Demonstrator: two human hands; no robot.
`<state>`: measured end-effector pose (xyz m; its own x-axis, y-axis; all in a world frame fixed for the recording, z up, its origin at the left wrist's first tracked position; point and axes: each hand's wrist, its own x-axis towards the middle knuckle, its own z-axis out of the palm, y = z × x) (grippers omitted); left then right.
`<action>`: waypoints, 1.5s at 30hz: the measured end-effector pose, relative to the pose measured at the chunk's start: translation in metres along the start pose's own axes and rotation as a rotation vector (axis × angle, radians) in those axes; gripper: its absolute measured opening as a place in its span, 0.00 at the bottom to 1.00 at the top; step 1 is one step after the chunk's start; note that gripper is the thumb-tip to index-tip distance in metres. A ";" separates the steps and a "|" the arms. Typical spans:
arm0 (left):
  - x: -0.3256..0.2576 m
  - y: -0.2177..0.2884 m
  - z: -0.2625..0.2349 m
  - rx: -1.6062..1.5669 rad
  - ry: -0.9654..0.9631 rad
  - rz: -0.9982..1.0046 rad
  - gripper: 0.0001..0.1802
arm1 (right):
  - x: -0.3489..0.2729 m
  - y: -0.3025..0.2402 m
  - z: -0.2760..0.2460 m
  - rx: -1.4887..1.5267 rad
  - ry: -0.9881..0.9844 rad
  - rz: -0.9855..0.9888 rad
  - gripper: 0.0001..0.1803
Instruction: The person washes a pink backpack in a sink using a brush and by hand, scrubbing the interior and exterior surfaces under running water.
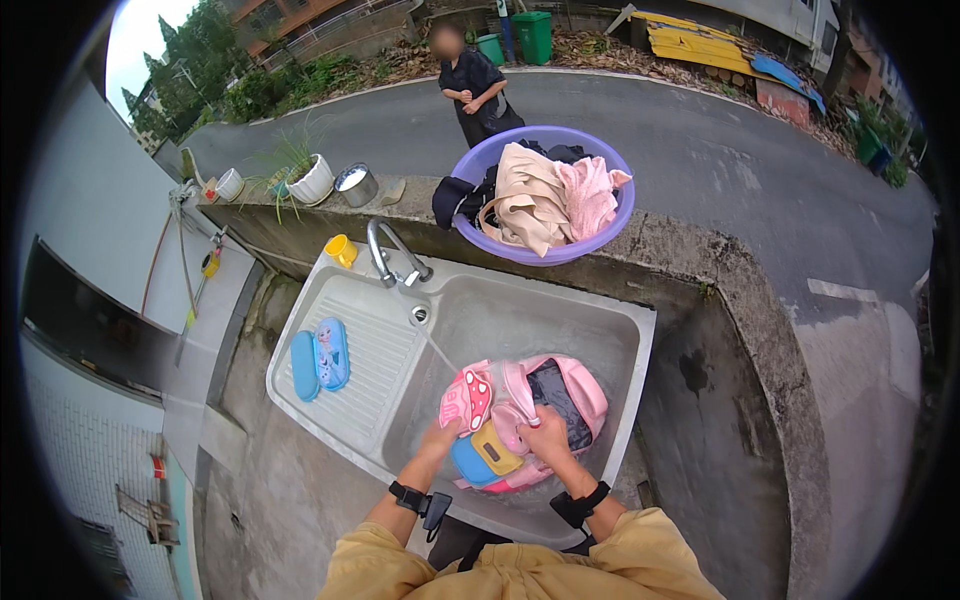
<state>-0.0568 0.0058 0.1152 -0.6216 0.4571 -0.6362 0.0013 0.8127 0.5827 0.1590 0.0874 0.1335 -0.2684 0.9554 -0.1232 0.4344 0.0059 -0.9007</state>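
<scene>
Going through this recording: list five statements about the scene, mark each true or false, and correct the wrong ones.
1. The right hand grips the pink backpack. True.
2. The left hand holds a yellow mug. False: it is at pink fabric with a red pattern.
3. A purple basin holds cloth items. True.
4. The basin sits inside the sink. False: it rests on the concrete wall.
5. A light-blue case lies on the ribbed drainboard. True.
</scene>
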 end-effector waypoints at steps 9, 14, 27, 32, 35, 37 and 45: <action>-0.023 0.047 0.044 -0.210 -0.321 -0.066 0.25 | -0.017 -0.021 0.018 0.145 -0.343 -0.260 0.18; -0.033 0.038 0.042 -0.333 -0.230 0.211 0.25 | 0.017 0.054 -0.016 0.144 0.187 0.263 0.22; -0.087 0.082 -0.024 -0.537 -0.402 0.243 0.25 | 0.023 0.052 -0.044 -0.599 0.526 -0.054 0.38; -0.065 0.077 -0.019 -0.446 -0.409 0.204 0.23 | 0.036 0.092 -0.049 -0.339 0.221 0.267 0.43; -0.041 0.052 -0.019 -0.352 -0.311 0.239 0.25 | 0.037 0.076 -0.047 -0.419 -0.034 0.374 0.38; -0.032 0.045 -0.012 -0.160 -0.240 0.360 0.26 | 0.030 0.066 -0.040 -0.432 -0.020 0.368 0.36; -0.003 0.009 0.051 0.851 -0.275 0.642 0.49 | 0.000 0.055 0.001 -0.570 -0.182 0.134 0.47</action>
<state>-0.0153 0.0303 0.0972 -0.1165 0.8629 -0.4917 0.8672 0.3298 0.3732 0.1817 0.0869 0.0840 -0.3008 0.8932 -0.3343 0.8524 0.0945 -0.5144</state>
